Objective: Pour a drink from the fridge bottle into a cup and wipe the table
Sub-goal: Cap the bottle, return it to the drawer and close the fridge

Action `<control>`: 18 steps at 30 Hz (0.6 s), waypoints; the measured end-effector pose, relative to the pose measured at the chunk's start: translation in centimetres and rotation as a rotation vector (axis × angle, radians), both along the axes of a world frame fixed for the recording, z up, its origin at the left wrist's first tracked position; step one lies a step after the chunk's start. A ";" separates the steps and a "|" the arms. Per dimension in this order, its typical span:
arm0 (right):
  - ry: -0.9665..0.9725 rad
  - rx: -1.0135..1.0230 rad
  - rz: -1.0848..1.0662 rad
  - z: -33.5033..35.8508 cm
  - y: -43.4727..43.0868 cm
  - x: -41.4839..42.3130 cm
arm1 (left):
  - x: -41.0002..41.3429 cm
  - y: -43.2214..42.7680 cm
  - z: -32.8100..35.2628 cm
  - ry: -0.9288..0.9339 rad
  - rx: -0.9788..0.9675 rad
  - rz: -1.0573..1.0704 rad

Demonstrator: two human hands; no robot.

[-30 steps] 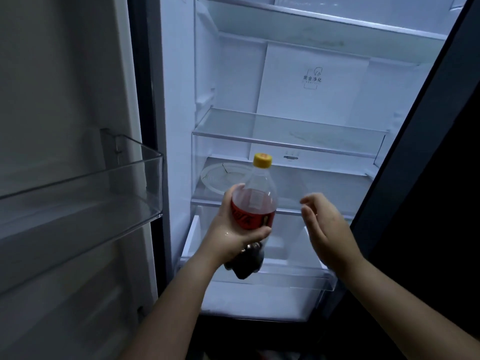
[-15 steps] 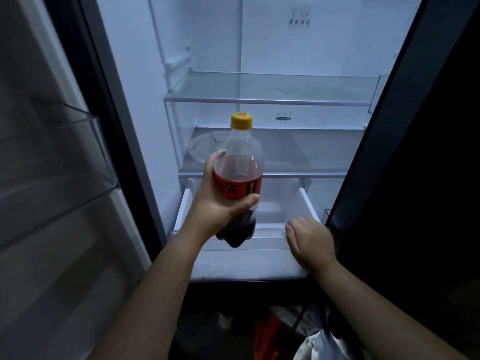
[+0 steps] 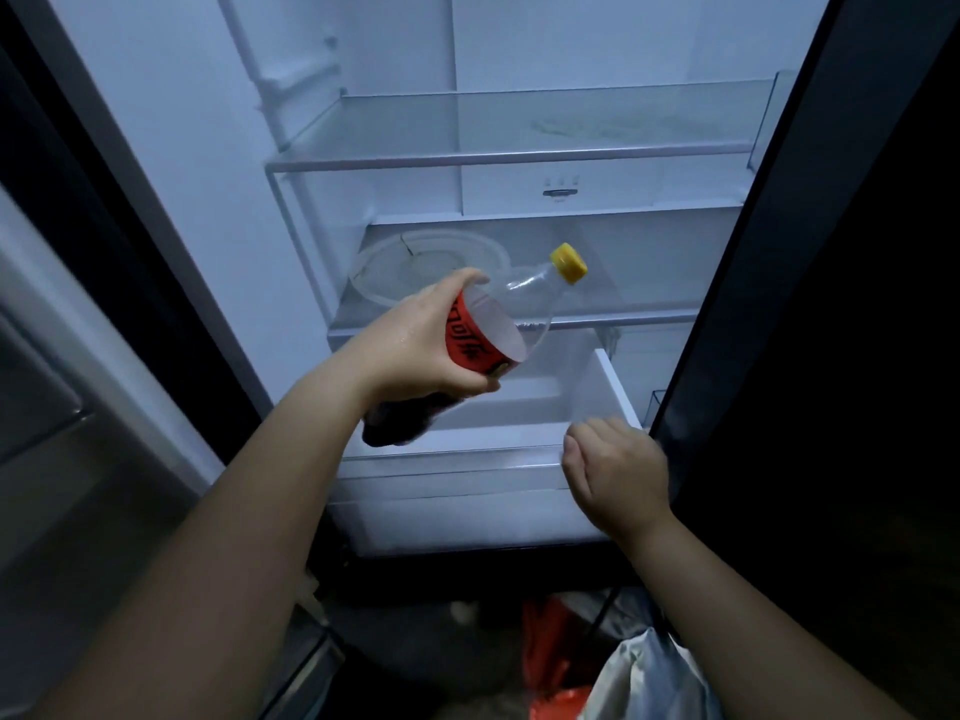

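- I see the bottle (image 3: 511, 314) held in the air in front of the open fridge, above the white drawer (image 3: 467, 462). It is tilted: the yellow cap (image 3: 570, 262) points up and to the right, and the dark bottom is low on the left.
- The dark drink lies in the lower part, and the part near the neck is clear.
- The left hand (image 3: 426, 350) is wrapped around the red label (image 3: 475, 348), with the thumb on top and the fingers curled underneath.
- The right hand (image 3: 615, 475) is at the front right corner of the drawer, its fingers curled. I cannot tell whether it grips the rim or only touches it.
- Behind the bottle, a clear round container (image 3: 382, 275) stands on a glass shelf (image 3: 623, 320).
- On the floor below I see a red bag (image 3: 550, 662).
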State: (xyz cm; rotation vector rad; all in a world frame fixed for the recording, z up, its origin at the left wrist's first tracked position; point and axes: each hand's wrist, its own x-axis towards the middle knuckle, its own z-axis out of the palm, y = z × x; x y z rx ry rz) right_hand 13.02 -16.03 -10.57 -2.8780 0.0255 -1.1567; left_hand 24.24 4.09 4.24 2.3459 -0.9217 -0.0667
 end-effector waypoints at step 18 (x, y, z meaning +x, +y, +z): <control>-0.014 0.043 0.019 -0.2 -0.3 0.3 | 5.7 -5.7 -12.7 -0.019 0.644 -0.123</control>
